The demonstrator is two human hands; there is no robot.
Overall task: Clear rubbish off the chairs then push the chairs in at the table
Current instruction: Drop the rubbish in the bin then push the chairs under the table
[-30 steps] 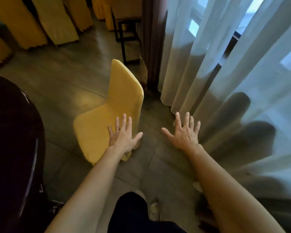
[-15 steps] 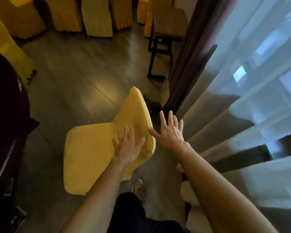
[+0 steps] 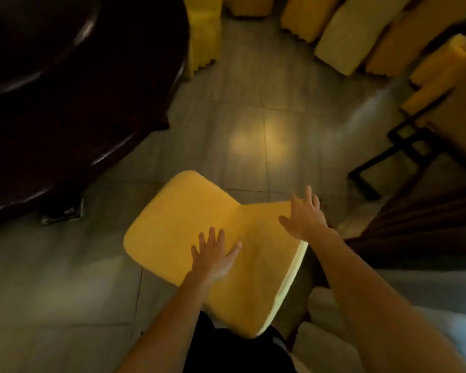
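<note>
Our left hand [image 3: 213, 255] and right hand [image 3: 306, 218], fingers spread, were over the yellow chair [image 3: 180, 224], contact unclear through blur; the dark table [image 3: 65, 90] was cut off upper left.

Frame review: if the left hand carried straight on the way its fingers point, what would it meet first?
The yellow chair. The left hand, fingers straight, points forward over its seat and may be touching it; depth is unclear. Past the seat's far edge there is only floor.
</note>
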